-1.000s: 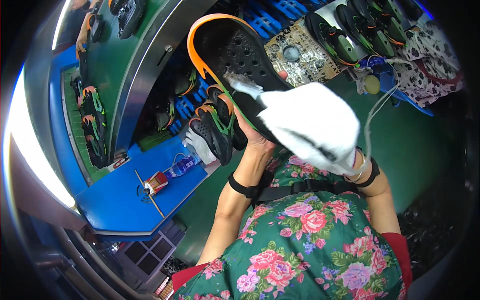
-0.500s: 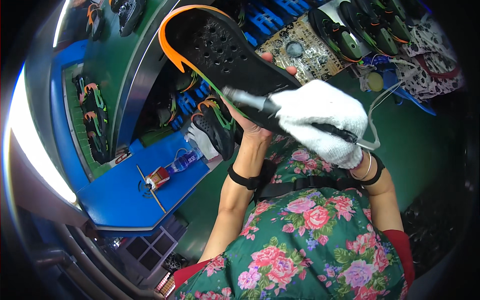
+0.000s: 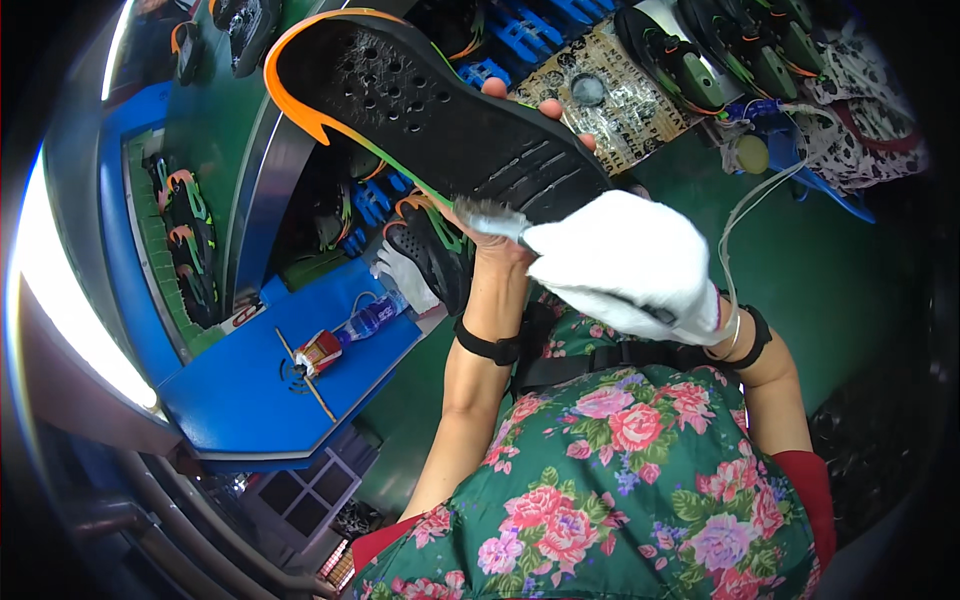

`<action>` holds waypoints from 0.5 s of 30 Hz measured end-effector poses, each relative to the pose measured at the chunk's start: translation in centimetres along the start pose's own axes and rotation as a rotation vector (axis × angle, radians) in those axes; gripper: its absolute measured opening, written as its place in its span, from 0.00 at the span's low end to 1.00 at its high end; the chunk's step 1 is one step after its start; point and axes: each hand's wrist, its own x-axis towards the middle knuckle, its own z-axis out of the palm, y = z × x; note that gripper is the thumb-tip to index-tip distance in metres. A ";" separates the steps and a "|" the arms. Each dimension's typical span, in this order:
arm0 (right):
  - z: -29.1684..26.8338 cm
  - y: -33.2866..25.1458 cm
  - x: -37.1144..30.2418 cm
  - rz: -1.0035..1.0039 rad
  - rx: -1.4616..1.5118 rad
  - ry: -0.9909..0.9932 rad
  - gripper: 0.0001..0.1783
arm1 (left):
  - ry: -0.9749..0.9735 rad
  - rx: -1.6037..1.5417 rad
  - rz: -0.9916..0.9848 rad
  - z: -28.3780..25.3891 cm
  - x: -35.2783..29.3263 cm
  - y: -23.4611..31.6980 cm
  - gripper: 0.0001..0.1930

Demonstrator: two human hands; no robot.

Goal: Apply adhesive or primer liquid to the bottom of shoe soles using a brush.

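A black shoe sole [image 3: 450, 135] with an orange and green rim and several round holes is tilted up in front of me. My bare left hand [image 3: 499, 254] grips it from beneath, fingertips curling over its far edge. In a white knit glove, my right hand [image 3: 630, 262] is closed around a brush [image 3: 492, 219] with a pale metal collar and dark bristles. The bristles are by the sole's near edge; whether they touch it I cannot tell. A thin clear tube [image 3: 728, 230] runs from beside the glove up to the right.
On the blue table [image 3: 225, 400] at left lie a bottle [image 3: 372, 318], a red packet [image 3: 318, 352] with a stick, and a white glove [image 3: 410, 283]. Black shoes [image 3: 432, 250] stand behind it. More shoes [image 3: 672, 65] and a patterned board [image 3: 600, 95] are at the far right.
The sole has shifted left, and more of its ridged part shows. My right hand with the brush has dropped slightly toward me, off the sole's middle.
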 end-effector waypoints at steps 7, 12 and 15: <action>-0.1 0.6 -0.2 -0.097 -0.176 -0.003 0.15 | 0.116 -0.111 0.021 0.9 0.3 0.4 0.46; -0.6 1.3 0.6 0.091 0.277 0.037 0.08 | 0.002 -0.210 0.049 2.1 0.7 0.7 0.50; -0.7 2.0 0.4 0.012 -0.004 0.090 0.11 | 0.051 -0.236 -0.016 2.8 0.3 1.1 0.56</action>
